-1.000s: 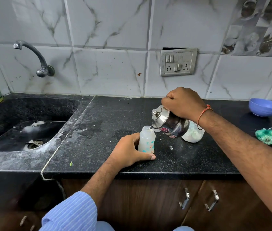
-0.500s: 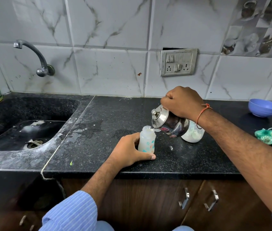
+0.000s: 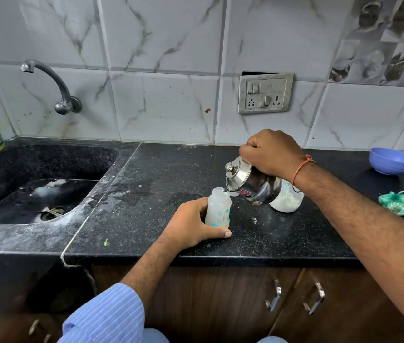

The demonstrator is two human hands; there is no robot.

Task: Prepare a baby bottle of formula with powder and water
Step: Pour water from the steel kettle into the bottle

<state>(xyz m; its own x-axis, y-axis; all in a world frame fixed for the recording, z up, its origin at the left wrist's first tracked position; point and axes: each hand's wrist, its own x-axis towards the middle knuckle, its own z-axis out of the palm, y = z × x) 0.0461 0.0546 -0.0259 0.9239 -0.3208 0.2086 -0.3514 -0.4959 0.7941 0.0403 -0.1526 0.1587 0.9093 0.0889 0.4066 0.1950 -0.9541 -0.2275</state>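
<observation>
The left hand grips the upright baby bottle while the right hand grasps the tilted steel kettle, pouring water; next, righting the kettle at the fill level.

— What's on the counter?

— A baby bottle stands upright near its front edge, the left hand curled round it. The right hand grips a steel kettle, tilted with its spout at the bottle's mouth.

— Behind that?

— A white jar, touching the kettle. A blue bowl sits by the back edge at the far right, a green mesh bundle nearer.

— And left?

— The sink, a tap above it.
</observation>
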